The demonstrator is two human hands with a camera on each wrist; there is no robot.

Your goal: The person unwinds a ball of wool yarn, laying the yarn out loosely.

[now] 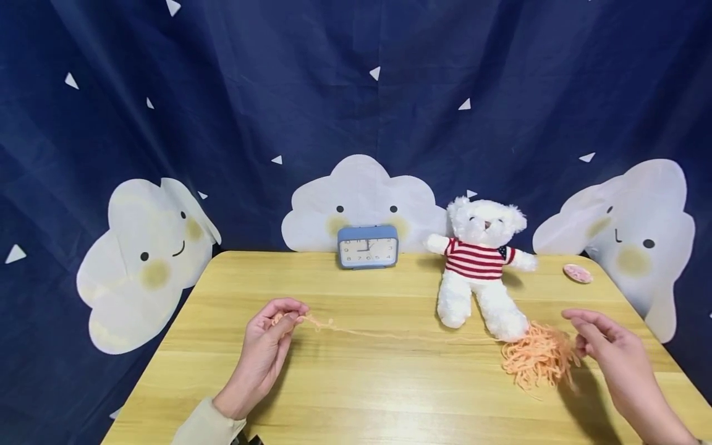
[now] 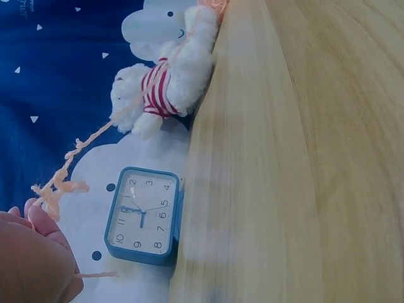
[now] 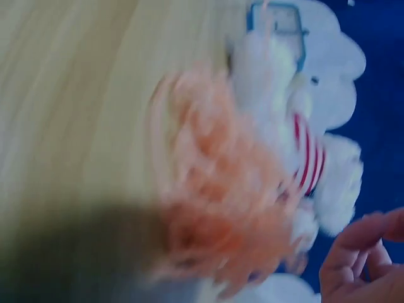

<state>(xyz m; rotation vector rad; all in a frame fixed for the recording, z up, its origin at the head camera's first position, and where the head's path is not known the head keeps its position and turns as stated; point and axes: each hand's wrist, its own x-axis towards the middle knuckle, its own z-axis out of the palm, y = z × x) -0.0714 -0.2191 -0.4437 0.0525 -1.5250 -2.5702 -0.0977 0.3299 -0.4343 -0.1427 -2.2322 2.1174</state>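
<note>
My left hand (image 1: 267,352) pinches the end of an orange yarn strand (image 1: 389,335) between thumb and fingers, with a small knotted bit by the fingertips. The strand runs nearly straight across to a loose, tangled clump of yarn (image 1: 539,358) at the right. Beside that clump is my right hand (image 1: 614,352), its fingers loosely bent and their tips close to the yarn's right edge. In the right wrist view the clump (image 3: 221,183) is blurred, and no strand shows between the thumb and forefinger. A white teddy bear (image 1: 478,266) in a striped sweater sits just behind the yarn.
A blue alarm clock (image 1: 368,247) stands at the back middle of the wooden table (image 1: 389,395). Towards the right back corner lies a small pink oval item (image 1: 578,273). A dark blue curtain (image 1: 356,111) with clouds hangs behind the table.
</note>
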